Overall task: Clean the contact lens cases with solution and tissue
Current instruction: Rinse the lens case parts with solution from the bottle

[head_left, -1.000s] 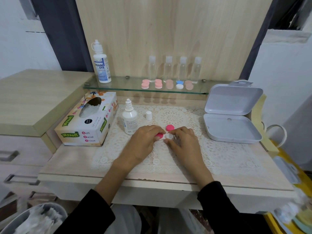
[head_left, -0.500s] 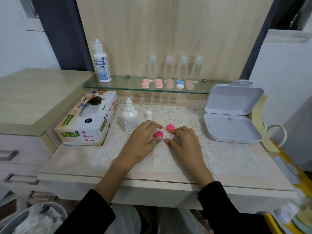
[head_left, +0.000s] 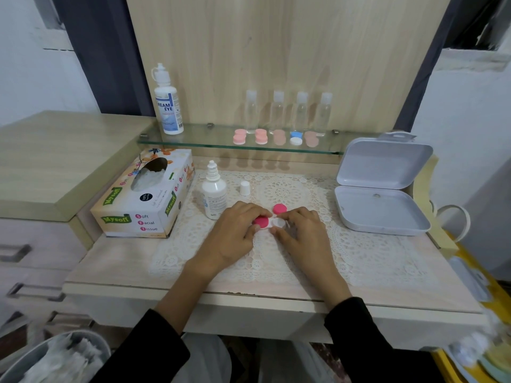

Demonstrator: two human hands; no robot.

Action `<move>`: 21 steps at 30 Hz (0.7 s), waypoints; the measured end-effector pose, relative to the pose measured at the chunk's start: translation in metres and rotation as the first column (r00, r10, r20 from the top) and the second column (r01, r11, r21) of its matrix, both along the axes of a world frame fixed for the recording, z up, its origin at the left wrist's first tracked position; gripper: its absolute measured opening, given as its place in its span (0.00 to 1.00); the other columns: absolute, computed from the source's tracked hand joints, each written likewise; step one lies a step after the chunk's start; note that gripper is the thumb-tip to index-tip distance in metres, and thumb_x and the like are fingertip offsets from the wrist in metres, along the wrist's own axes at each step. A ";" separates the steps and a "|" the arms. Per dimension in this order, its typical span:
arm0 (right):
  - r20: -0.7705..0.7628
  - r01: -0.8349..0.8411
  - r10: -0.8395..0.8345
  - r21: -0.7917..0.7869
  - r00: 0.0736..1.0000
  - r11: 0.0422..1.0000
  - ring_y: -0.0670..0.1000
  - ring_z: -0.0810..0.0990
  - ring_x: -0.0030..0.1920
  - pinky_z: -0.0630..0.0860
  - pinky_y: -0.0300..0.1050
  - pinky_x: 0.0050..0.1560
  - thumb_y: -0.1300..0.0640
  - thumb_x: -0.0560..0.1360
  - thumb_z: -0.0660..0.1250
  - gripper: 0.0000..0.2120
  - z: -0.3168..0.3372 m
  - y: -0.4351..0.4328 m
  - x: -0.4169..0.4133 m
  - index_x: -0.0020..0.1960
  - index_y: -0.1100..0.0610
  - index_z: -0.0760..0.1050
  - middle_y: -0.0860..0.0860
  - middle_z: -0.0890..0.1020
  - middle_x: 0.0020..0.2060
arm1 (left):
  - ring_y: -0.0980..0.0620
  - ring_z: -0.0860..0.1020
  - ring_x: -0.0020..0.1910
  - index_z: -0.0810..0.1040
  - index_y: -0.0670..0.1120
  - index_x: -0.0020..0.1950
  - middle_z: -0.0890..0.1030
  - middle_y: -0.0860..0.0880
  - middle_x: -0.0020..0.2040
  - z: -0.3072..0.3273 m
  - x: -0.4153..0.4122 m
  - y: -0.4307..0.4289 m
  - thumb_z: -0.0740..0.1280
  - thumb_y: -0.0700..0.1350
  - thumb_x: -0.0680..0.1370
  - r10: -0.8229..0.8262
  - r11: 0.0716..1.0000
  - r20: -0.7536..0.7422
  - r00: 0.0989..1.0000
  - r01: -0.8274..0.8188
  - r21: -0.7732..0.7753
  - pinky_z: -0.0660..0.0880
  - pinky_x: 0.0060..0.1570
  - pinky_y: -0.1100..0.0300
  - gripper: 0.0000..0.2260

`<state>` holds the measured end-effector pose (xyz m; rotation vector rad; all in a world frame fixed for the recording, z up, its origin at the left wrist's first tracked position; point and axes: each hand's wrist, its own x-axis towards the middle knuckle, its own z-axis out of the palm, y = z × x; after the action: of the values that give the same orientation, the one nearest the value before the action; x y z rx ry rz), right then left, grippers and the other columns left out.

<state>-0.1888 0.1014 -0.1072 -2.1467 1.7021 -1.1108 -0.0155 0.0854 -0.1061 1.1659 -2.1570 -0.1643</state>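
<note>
At the near edge, below the desk front, we note a grey bin (head_left: 55, 357) holding crumpled white material at lower left, and two black sleeves (head_left: 367, 341) reaching onto the desk. On the lace mat (head_left: 359, 244) the two hands meet, fingertips almost touching. The left hand (head_left: 232, 233) pinches the pink-capped end of the lens case (head_left: 269, 222) between thumb and forefinger. The right hand (head_left: 301, 233) grips the other end, whose white well is uncovered. The case lies flat on the mat at the middle of the desk, between the two hands. Just behind it, beside the right forefinger, a loose pink cap (head_left: 279, 208) lies on the mat. Further back and to the left, a small solution bottle (head_left: 213, 193) stands upright with its nozzle bare, and its white cap (head_left: 245, 187) stands apart to its right. Left of the bottle sits a tissue box (head_left: 143, 197), a tissue showing in its oval opening. Well apart on the right, a white hinged box (head_left: 378, 189) lies with its lid raised. Behind all this a glass shelf (head_left: 193, 139) carries a large solution bottle (head_left: 168, 103) at its left end, a row of five further lens cases (head_left: 276, 136), four in pink or peach and one blue and white, and four clear bottles (head_left: 287, 111) standing behind them against the wooden back panel (head_left: 276, 37).
</note>
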 end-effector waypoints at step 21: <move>-0.010 -0.001 0.001 0.007 1.000 1.000 0.48 0.70 0.53 0.69 0.48 0.54 0.50 0.75 0.69 0.14 0.002 0.001 0.000 0.59 0.52 0.78 0.43 0.74 0.49 | 0.55 0.72 0.55 0.76 0.48 0.60 0.78 0.54 0.55 0.000 0.000 0.001 0.65 0.38 0.76 0.001 1.000 0.009 1.000 -0.001 0.002 0.70 0.56 0.58 0.13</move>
<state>-0.1887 0.1027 -0.1056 -2.1527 1.7067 -1.0942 -0.0154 0.0867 -0.1056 1.1706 -2.1645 -0.1617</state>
